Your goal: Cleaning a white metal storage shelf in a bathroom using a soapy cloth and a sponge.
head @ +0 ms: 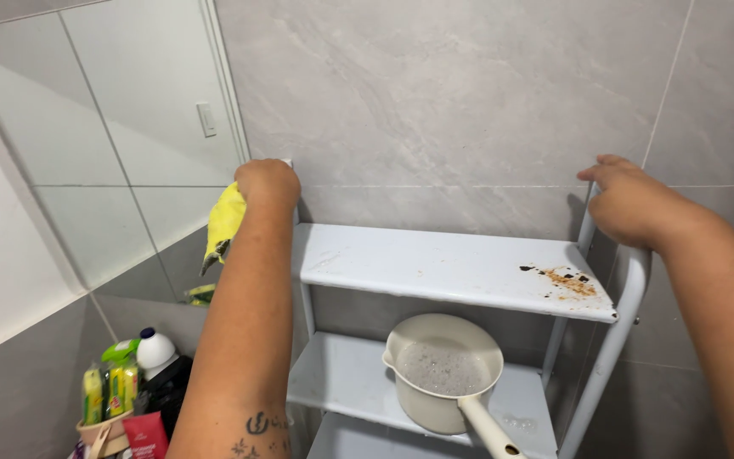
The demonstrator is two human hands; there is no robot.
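Head view, looking down at a white painted metal shelf rack point(452, 268) standing against a grey tiled wall point(469, 93). A person is wiping the rack: the left hand point(267, 181) is closed round a yellow cleaning cloth point(223, 219) and pressing it against the top of the rack's left rear post, the cloth hanging down beside the wrist, the forearm rising steeply from the lower edge. The right hand point(630, 202) is resting on the top of the right post, fingers loosely curled over it and holding nothing, apparently steadying the frame. Work seems to be at an early stage, since a patch of brown rust-like stains point(567, 280) is lying untouched on the right end of the upper shelf. Reaching it would call for bringing the cloth across and down onto the shelf surface. On the lower shelf a cream saucepan-shaped plastic dipper point(442, 374) is sitting, filled with foamy water. At lower left, a cluster of cleaning bottles and sponges point(129, 382) is standing below a wall mirror point(104, 136).
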